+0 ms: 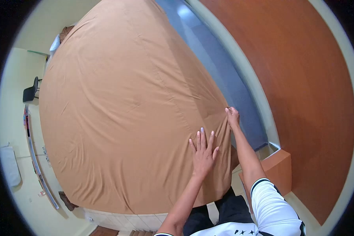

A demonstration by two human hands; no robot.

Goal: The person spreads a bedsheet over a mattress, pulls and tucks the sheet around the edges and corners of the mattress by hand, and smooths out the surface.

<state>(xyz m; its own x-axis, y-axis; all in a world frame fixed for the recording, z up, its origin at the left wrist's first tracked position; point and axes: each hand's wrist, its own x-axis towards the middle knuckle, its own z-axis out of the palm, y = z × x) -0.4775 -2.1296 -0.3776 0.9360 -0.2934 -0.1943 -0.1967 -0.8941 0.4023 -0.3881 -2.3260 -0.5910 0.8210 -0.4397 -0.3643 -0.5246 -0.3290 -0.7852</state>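
Note:
A tan bed sheet (118,102) is spread over a large bed and covers most of the view, with creases running across it. My left hand (203,155) lies flat on the sheet near the bed's right front corner, fingers spread. Just beyond it to the right, my right hand (232,115) pinches the sheet's edge at the side of the bed. From that pinch, folds in the fabric fan out toward the corner.
A blue-grey mat or rug (220,74) runs along the bed's right side, beside a large reddish-brown wooden panel (299,86). An orange-brown box-like piece (277,167) stands near my right arm. A black chair (31,92) is at the far left.

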